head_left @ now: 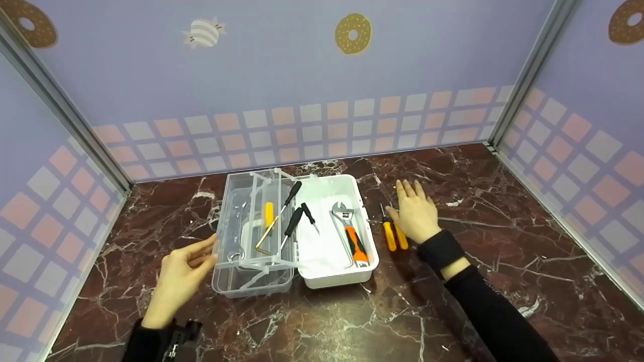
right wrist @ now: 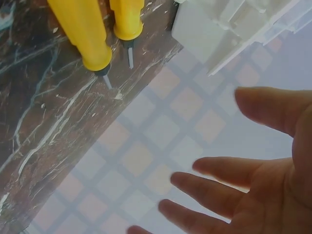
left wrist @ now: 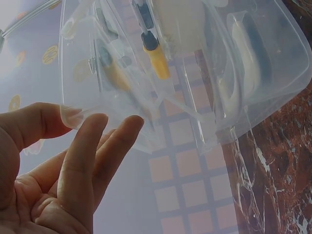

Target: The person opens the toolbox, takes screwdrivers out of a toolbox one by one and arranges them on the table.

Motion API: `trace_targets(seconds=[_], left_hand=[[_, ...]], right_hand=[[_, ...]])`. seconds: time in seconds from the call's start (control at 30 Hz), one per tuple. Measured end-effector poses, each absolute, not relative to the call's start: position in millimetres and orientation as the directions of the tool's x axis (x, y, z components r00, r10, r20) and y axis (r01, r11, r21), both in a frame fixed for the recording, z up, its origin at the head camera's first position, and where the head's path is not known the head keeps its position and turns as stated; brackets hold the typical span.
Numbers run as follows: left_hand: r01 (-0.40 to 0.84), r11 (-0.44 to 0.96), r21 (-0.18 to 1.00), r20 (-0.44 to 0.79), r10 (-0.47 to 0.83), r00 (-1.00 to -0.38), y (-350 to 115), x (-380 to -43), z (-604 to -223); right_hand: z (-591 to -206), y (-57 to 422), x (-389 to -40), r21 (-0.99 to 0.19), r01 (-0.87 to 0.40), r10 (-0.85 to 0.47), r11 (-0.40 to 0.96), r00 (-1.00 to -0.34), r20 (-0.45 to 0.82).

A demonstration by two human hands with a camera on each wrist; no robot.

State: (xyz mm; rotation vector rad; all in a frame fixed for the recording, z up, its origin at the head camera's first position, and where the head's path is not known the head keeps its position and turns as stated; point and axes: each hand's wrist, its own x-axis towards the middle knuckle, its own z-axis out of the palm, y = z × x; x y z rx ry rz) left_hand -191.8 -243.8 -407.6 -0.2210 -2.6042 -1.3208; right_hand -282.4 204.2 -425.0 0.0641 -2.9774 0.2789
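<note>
My left hand (head_left: 182, 271) pinches the left edge of the toolbox's clear plastic tray (left wrist: 80, 100), which stands out to the left over the clear lid (head_left: 251, 287). In it show a wrench (head_left: 235, 251), a yellow handle (head_left: 269, 215) and a brass-coloured bent rod (head_left: 265, 236); two black-handled screwdrivers (head_left: 294, 221) overlap it. The white toolbox base (head_left: 314, 282) holds a small black screwdriver (head_left: 308, 213), an orange-and-black adjustable wrench (head_left: 355, 244) and a thin metal rod (head_left: 343, 241). Fingers outstretched, my right hand (head_left: 417, 216) hovers beside two yellow-handled screwdrivers (head_left: 389, 236).
Dark red marbled tabletop (head_left: 483, 281) surrounds the toolbox. A patterned lilac wall (head_left: 282, 75) rises behind it, with side walls left and right meeting it at metal corner posts (head_left: 528, 73).
</note>
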Motion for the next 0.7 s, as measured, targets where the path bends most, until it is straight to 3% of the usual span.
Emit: trace_targets(seconds=[0.7], left_hand=[[0.231,0.601,0.765,0.261,0.039,-0.964,-244.5,-191.8,-407.6]], right_hand=[[-417.8,164.0,-282.3,-0.212,-0.295,-0.246,0.932,-0.942,0.230]])
